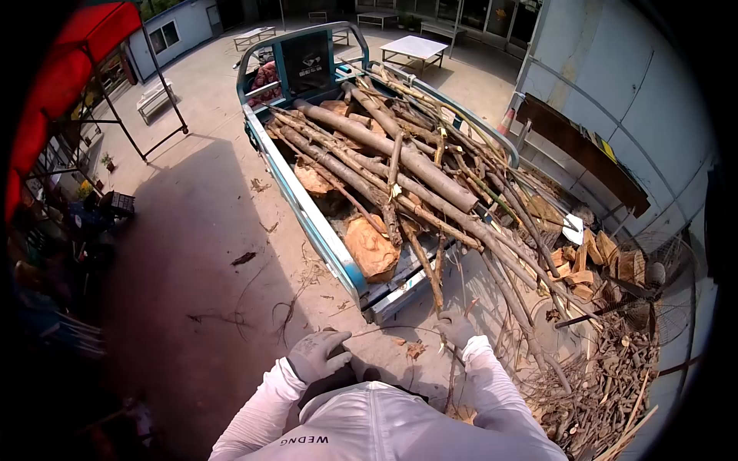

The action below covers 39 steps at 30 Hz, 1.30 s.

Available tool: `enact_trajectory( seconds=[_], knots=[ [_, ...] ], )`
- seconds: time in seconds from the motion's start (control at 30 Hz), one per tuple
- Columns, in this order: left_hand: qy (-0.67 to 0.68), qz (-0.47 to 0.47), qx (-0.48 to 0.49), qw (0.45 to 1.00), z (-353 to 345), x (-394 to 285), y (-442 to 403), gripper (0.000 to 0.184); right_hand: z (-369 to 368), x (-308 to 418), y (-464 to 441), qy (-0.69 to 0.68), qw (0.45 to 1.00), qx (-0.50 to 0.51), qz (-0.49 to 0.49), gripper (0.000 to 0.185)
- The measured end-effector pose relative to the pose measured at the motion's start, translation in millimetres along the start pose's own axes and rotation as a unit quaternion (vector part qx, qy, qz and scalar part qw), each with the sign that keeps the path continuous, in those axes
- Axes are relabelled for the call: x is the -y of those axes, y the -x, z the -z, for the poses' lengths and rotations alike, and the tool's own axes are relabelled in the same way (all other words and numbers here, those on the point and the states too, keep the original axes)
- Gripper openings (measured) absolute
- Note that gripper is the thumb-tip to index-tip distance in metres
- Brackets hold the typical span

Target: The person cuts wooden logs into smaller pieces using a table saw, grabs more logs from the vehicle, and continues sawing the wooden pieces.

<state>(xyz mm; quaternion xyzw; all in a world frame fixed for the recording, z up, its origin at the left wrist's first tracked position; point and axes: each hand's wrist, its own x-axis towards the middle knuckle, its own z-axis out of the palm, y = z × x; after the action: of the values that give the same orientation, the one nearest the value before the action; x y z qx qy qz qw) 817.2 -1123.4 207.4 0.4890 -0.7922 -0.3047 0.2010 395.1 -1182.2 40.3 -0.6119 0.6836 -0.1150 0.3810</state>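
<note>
Inspector: Begin at the left.

Recorder: Left hand (317,357), gloved, digits half curled, a gap between them. Whether it pinches the thin twig (400,327) near its fingertips cannot be told.

Inspector: Next?

Recorder: The cart (314,221), ahead of both hands, bearing logs (423,170). A slim stick (427,271) projects at its near end.

Inspector: Its lie?

Recorder: Long axis points away from the person, far end leaning left into the load, near end coming down to the right hand (457,329).

Inspector: Nearer hand?

Recorder: The right; the left stands apart. Right fingers appear folded; whether around the stick or merely against it, cannot be told.

Inspector: Far right?

Recorder: Brushwood (615,376), heaped on the ground.
</note>
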Motion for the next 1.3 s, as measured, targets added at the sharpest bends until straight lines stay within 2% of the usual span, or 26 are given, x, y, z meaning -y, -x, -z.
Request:
enact_trajectory(
  seconds=[0.1,0.17,0.2,0.23,0.3,0.37,0.43,0.5,0.53,0.57,0.63,0.73,0.77,0.83,0.9,0.93,1.0,1.03,1.07,1.1,1.13,1.17,1.2,1.23,1.27,1.3],
  knots=[
    [0.040,-0.039,0.018,0.998,12,46,-59,0.051,25,-18,-41,-0.091,0.995,-0.049,0.005,0.047],
    [0.075,-0.048,0.018,0.996,36,67,-108,0.049,74,35,-54,-0.068,0.995,-0.059,-0.040,0.050],
    [0.058,-0.081,-0.048,0.994,32,92,-130,0.043,93,62,-66,-0.048,0.994,-0.065,-0.074,0.053],
    [0.061,-0.086,-0.042,0.994,40,103,-152,0.043,97,61,-89,-0.049,0.993,-0.069,-0.081,0.053],
    [0.079,-0.106,-0.070,0.989,62,114,-210,0.042,114,57,-136,0.052,0.971,-0.222,-0.078,0.069],
    [0.077,-0.116,-0.056,0.989,68,139,-256,0.041,136,81,-177,0.147,0.930,-0.337,-0.018,0.080],
    [-0.007,-0.205,-0.048,0.978,74,166,-295,0.042,166,116,-218,0.166,0.937,-0.299,-0.072,0.096],
    [0.019,-0.173,-0.016,0.985,60,199,-315,0.043,190,155,-257,0.194,0.931,-0.294,-0.102,0.105],
    [0.020,-0.115,0.019,0.993,65,190,-317,0.042,200,161,-274,0.196,0.935,-0.261,-0.136,0.112],
    [0.039,-0.141,0.021,0.989,62,192,-320,0.039,208,134,-301,0.195,0.944,-0.218,-0.154,0.118],
    [0.014,-0.154,0.028,0.988,64,188,-319,0.037,226,132,-327,0.183,0.962,-0.041,-0.200,0.119],
    [0.075,-0.162,-0.009,0.984,74,186,-329,0.036,235,166,-341,0.130,0.960,0.003,-0.246,0.113],
    [0.079,-0.149,0.006,0.986,75,185,-329,0.036,232,134,-347,0.114,0.967,0.003,-0.227,0.112],
    [0.087,-0.136,0.013,0.987,82,186,-335,0.036,232,123,-347,0.229,0.957,-0.012,-0.180,0.112],
    [0.118,-0.120,0.058,0.984,89,181,-335,0.036,238,179,-321,0.261,0.949,-0.009,-0.176,0.110],
    [0.107,-0.085,0.134,0.981,93,181,-338,0.040,239,205,-309,0.248,0.950,-0.005,-0.187,0.107],
    [0.093,-0.077,0.118,0.986,82,182,-330,0.043,239,263,-270,0.206,0.961,0.037,-0.182,0.104],
    [0.067,-0.067,0.093,0.991,76,185,-330,0.047,229,241,-256,0.237,0.960,0.024,-0.150,0.102],
    [0.090,-0.034,0.120,0.988,74,184,-336,0.057,228,285,-237,0.216,0.964,0.063,-0.143,0.100],
    [0.169,0.062,0.151,0.972,81,171,-344,0.062,224,345,-216,0.193,0.966,0.104,-0.138,0.099],
    [0.495,0.112,0.122,0.853,48,173,-352,0.061,221,376,-202,0.191,0.965,0.103,-0.146,0.099],
    [0.618,0.048,0.155,0.769,56,170,-372,0.057,218,401,-191,0.107,0.975,0.131,-0.142,0.093],
    [0.826,0.160,0.138,0.523,23,167,-379,0.058,216,417,-177,0.021,0.978,0.156,-0.137,0.087],
    [0.846,0.171,0.113,0.491,64,143,-392,0.062,215,429,-163,0.020,0.978,0.154,-0.141,0.087],
    [0.878,0.071,0.011,0.473,45,149,-412,0.074,214,441,-152,-0.025,0.983,0.131,-0.126,0.082],
    [0.900,0.069,-0.014,0.430,45,166,-426,0.081,214,441,-143,-0.027,0.982,0.136,-0.128,0.082]
  ],
)
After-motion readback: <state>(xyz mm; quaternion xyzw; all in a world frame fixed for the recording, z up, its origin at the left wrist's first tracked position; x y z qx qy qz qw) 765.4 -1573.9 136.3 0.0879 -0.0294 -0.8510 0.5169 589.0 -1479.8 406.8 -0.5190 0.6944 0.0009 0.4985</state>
